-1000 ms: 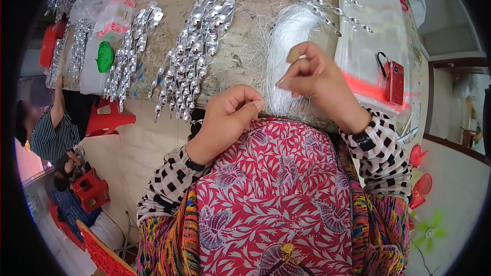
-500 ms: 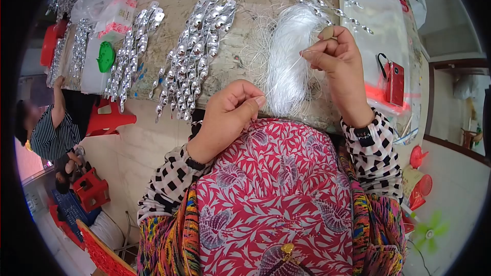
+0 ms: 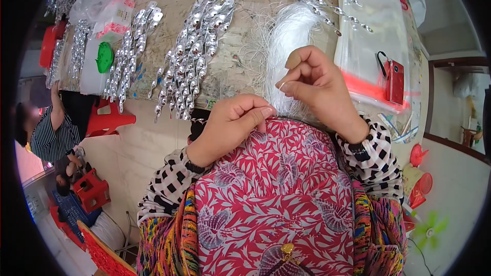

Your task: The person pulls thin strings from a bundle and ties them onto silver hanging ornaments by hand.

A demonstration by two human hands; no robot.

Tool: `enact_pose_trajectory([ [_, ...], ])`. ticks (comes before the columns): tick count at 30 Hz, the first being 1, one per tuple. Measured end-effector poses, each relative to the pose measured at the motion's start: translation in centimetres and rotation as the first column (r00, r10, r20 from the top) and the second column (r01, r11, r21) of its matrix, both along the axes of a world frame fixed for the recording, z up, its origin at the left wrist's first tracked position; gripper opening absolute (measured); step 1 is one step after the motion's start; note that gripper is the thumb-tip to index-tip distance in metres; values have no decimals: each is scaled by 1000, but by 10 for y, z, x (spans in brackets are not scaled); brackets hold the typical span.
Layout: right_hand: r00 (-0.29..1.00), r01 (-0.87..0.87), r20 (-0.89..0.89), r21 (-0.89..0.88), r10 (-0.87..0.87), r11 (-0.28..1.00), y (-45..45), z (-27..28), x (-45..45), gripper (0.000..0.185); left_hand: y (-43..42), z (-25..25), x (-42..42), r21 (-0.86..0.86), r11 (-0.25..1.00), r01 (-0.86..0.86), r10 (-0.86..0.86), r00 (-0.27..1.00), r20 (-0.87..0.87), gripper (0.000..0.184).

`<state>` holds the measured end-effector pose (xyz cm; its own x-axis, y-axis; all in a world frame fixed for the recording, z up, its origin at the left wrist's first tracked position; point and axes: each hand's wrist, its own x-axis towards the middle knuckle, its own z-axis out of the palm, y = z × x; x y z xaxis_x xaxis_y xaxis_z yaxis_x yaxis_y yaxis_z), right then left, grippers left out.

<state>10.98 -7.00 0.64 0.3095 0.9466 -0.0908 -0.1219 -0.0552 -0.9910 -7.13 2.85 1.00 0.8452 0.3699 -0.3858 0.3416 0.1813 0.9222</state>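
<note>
A thick hank of glossy white thread (image 3: 289, 33) lies on the worktable in front of me, loose strands curling off its left side. My right hand (image 3: 319, 89) is over the hank's near part, thumb and finger pinched on a white thread (image 3: 280, 86) whose short end shows at the tips. A brownish patch covers one of its fingertips. Lower and to the left, at the table's front edge, my left hand (image 3: 230, 128) is closed in a pinch. What lies between its fingertips is too thin to make out. The two hands are close but apart.
Silver twisted strips (image 3: 197, 46) lie in bunches left of the thread, others behind it. A green lid (image 3: 105, 57) and tissue box (image 3: 117, 18) are further left. At right, a red phone-like device (image 3: 395, 82) rests on plastic sheets (image 3: 365, 46). A person (image 3: 48, 128) works at far left.
My right hand has come down and left from beside the hank's right edge, nearer my left hand. My left hand has shifted slightly lower and to the right, still pinched.
</note>
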Motion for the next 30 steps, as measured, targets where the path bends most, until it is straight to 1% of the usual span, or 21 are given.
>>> enact_pose_trajectory([
  [1,1000,14,-27,-2,-15,1000,-1,1,4,29,0,-1,0,-1,1000,1,-1,1000,0,16],
  [2,998,28,-54,-3,-28,1000,-1,2,6,28,1,-2,1,-31,999,-36,36,999,6,16],
  [3,998,27,-53,-4,-27,1000,-2,1,7,28,1,-3,1,-62,995,-73,74,997,11,16],
  [7,996,87,-28,29,-86,996,-3,-3,9,27,1,-2,2,-34,997,-73,72,997,-28,17],
  [9,994,108,-6,42,-108,993,-3,-5,10,27,0,-1,3,-88,993,-79,76,997,-29,18],
  [11,987,134,-104,87,-125,987,-1,-8,13,26,1,-2,3,-114,988,-108,106,994,-17,17],
  [12,987,135,-104,87,-126,987,1,-12,15,26,1,-4,3,-140,980,-138,139,990,-6,15],
  [14,920,177,-379,171,-101,969,3,-19,17,24,3,-9,2,-149,979,-140,141,990,-1,13],
  [15,920,176,-379,171,-100,969,4,-18,18,24,3,-10,1,-157,977,-141,144,990,4,11],
  [17,728,198,-680,95,-82,976,5,-16,19,23,2,-9,2,-145,979,-146,148,989,6,9],
  [18,728,199,-680,94,-83,975,5,-16,20,23,1,-7,2,-132,980,-149,152,988,9,7],
  [20,644,229,-761,90,-82,969,6,-17,22,23,4,-5,0,-137,981,-135,136,991,1,7],
  [21,644,228,-761,90,-80,970,6,-20,29,23,5,-4,-2,-141,982,-122,122,992,-6,7],
  [22,647,292,-756,122,-102,949,5,-24,41,23,4,-5,-2,-141,982,-125,125,992,-7,7],
  [23,648,354,-752,153,-123,923,4,-27,51,23,3,-6,-3,-120,984,-131,134,991,22,7],
  [24,648,351,-752,153,-121,924,2,-27,59,23,2,-7,-4,-99,986,-136,142,989,51,7],
  [26,638,455,-727,90,-254,886,1,-17,68,21,3,-7,-6,-98,987,-128,133,990,37,6],
  [27,685,428,-682,92,-256,899,-1,-11,65,20,3,-7,-6,-98,988,-118,121,992,24,5],
  [28,686,429,-681,90,-259,899,-3,-10,59,20,3,-8,-5,-101,988,-117,120,992,24,5],
  [29,799,223,-597,193,-66,956,-4,-10,54,19,2,-8,-5,-97,989,-115,116,993,7,5],
  [30,860,0,-491,271,138,963,-4,-10,47,18,2,-8,-5,-93,989,-112,111,994,-11,5],
])
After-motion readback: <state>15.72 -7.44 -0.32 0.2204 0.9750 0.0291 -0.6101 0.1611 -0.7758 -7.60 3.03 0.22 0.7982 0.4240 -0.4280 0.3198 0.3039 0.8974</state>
